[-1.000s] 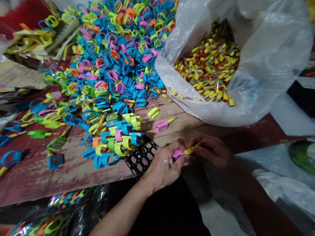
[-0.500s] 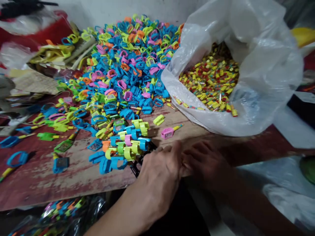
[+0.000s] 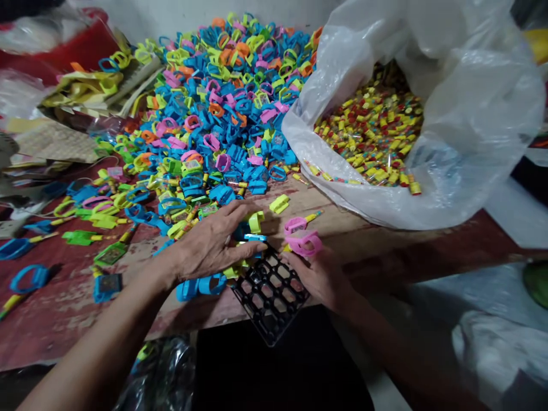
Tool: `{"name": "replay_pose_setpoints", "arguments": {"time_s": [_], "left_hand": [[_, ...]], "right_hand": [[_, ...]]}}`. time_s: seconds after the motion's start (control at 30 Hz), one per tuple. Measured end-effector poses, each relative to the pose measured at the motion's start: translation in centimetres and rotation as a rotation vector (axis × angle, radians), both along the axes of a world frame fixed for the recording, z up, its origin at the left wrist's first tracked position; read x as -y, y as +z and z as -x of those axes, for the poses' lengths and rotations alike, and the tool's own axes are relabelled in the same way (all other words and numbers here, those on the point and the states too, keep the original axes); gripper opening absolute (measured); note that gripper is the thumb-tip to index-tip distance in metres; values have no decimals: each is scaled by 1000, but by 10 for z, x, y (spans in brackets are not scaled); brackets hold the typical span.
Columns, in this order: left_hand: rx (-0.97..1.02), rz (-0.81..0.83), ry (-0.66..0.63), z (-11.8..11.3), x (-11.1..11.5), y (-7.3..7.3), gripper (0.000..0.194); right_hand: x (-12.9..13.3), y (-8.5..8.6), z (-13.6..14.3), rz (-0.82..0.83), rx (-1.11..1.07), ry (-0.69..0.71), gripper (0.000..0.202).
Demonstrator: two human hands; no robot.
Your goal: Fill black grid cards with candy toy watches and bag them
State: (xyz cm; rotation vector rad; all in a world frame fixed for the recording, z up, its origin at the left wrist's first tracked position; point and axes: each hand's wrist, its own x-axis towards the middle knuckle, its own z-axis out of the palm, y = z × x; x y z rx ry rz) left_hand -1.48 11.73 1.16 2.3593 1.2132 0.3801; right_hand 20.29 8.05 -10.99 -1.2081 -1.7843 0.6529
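Observation:
A black grid tray (image 3: 274,294) juts over the table's front edge, with bare cells on its near right part. Yellow-green and blue toy watches (image 3: 256,222) stand in its far left part. My left hand (image 3: 209,245) lies over those watches, thumb and fingers stretched apart, hiding most of them. At the tray's right side, my right hand (image 3: 323,279) pinches a pink toy watch (image 3: 306,244). Just beyond it lies another pink watch (image 3: 295,225) with a yellow candy tube. Blue watch bands (image 3: 201,287) rest left of the tray.
A big heap of colourful toy watches (image 3: 231,108) covers the back of the worn wooden table (image 3: 141,297). At right stands a white plastic bag (image 3: 359,208) full of small yellow-capped tubes (image 3: 377,137). Papers (image 3: 60,142) and a red tub (image 3: 77,51) are at left.
My hands have parted: the left has moved left over the filled watches, uncovering the tray's bare cells. My right hand now shows a pink toy watch in its fingers.

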Motion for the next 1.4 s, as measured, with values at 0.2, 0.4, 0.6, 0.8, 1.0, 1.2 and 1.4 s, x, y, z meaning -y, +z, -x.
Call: {"name": "replay_pose_setpoints", "arguments": {"time_s": [0.2,0.4,0.6,0.8,1.0,1.2,1.4], "left_hand": [[-92,5,-69,0,1,4,47],[-74,-25,-79,1,2,2,41],[-23,-68,-74,3,3,-1,42],[-11,-138,-63,4,4,-4,39],[-31,-138,-60,4,4,-5,45],[-67,-111,-59,4,5,-4,49],[-86,-108,-56,3,7,-3,52]], "right_hand": [[-14,-4,17,-58,20,-79,14],[-19,-7,21,-194,132,-32,14],[-19,-6,26,-268,193,27,18],[-20,-9,33,-276,246,26,18],[-18,-17,36,-358,304,-24,16],[-16,-12,43,-307,357,-90,18],[-14,-7,44,-262,317,-51,27]]}}
